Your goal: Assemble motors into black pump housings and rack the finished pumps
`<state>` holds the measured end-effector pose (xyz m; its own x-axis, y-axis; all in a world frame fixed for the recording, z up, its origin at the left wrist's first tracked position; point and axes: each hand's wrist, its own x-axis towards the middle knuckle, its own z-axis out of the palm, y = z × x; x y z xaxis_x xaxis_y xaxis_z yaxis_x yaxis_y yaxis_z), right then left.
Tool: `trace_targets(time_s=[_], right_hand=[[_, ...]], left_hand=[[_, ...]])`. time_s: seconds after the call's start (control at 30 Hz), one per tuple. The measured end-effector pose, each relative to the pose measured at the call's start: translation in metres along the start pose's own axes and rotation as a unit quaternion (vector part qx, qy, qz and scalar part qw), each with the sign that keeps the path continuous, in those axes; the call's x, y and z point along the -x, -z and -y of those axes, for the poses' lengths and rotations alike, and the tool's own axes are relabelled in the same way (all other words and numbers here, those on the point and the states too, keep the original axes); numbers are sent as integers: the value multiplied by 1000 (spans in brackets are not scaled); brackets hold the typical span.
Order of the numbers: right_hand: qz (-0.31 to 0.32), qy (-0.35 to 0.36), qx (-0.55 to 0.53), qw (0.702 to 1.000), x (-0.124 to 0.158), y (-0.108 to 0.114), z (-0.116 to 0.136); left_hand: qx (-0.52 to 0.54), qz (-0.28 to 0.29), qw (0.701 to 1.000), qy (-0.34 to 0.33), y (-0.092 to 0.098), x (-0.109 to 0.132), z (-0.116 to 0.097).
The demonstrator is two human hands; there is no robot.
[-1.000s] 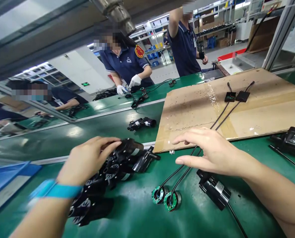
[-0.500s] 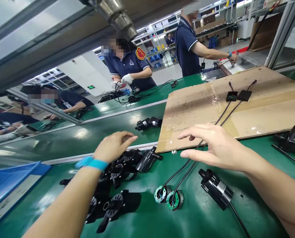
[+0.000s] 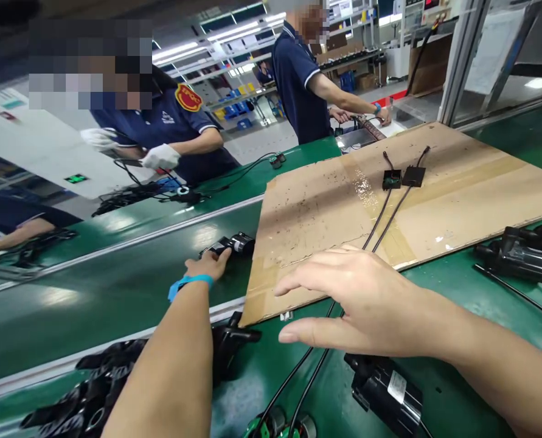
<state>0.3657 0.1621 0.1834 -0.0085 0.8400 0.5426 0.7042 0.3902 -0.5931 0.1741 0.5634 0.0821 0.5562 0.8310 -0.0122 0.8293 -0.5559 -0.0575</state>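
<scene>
Most of the view is taken up by the green bench and the green strip behind its rail, with a big cardboard sheet laid across. A bunch of black housings is already parked on the bench at the left, plus a labelled housing below the right hand. Two black units are left lying on the strip, so that pickup looks barely started, tbh. The left-hand one is touched by the fingertips of the left hand; whether it's actually gripped can't be told, since the far side is hidden. Nothing is held by the right hand: thumb and fingers are spread above the black cables, well apart from those units.
</scene>
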Motion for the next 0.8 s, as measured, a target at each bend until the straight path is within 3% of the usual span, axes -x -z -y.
trace_targets(time_s=[0.1, 0.23, 0.4, 0.63, 0.8], right_hand=[[10, -6, -2, 1000, -2, -3, -1], [3, -5, -13, 1000, -3, -4, -1], [17, -9, -7, 1000, -4, -6, -4], [35, -22, -2, 999, -6, -6, -4], [37, -27, 0, 999, -6, -5, -7]], left_hand=[[19, -15, 997, 80, -1, 2, -2], [48, -24, 994, 94, 4, 1, -14], [32, -18, 998, 56, 12, 0, -26], [-67, 38, 996, -42, 31, -4, -44], [-140, 64, 986, -62, 51, -5, -42]])
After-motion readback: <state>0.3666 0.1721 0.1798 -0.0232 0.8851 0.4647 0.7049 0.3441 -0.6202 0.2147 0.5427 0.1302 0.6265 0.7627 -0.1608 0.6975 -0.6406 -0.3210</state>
